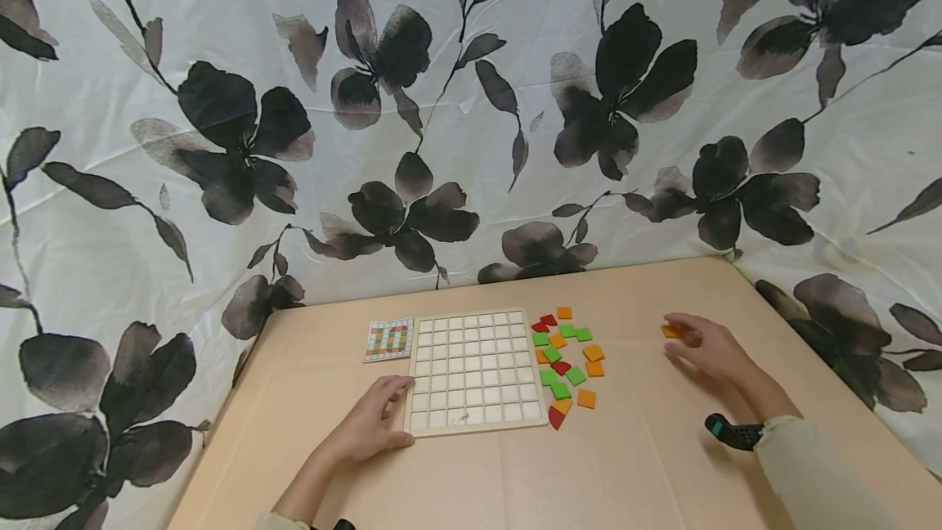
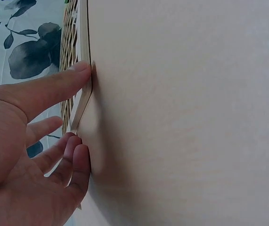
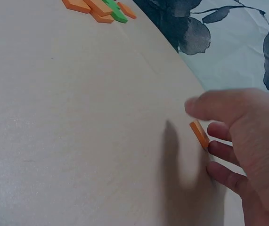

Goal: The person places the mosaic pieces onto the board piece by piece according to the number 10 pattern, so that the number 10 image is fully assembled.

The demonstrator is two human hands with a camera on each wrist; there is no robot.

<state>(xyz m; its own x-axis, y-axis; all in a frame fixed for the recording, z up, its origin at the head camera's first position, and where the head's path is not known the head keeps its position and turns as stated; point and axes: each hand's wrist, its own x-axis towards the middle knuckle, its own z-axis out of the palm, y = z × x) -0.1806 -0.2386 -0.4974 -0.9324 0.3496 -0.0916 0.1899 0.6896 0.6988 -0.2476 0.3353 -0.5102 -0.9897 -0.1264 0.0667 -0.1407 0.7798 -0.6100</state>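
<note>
A pale gridded board [image 1: 477, 429] lies flat on the table, its square cells in rows. My left hand [image 1: 374, 419] is at its lower left corner, thumb on the near edge and fingertips along the left side; the left wrist view shows the thumb [image 2: 61, 84] fairly straight against the rim [image 2: 84, 42]. Off to the right, my right hand [image 1: 710, 348] is over a single orange tile [image 1: 671, 331]. In the right wrist view the fingertips meet that tile [image 3: 199, 135], while the thumb [image 3: 214, 104] stays apart from it.
Right of the board lie loose tiles: several green ones [image 1: 561, 390], several orange ones [image 1: 586, 398] and a few red ones [image 1: 561, 368]. A small card with a coloured grid pattern [image 1: 389, 340] sits by the board's upper left. Floral cloth [image 1: 412, 219] hangs behind the table [image 1: 471, 489].
</note>
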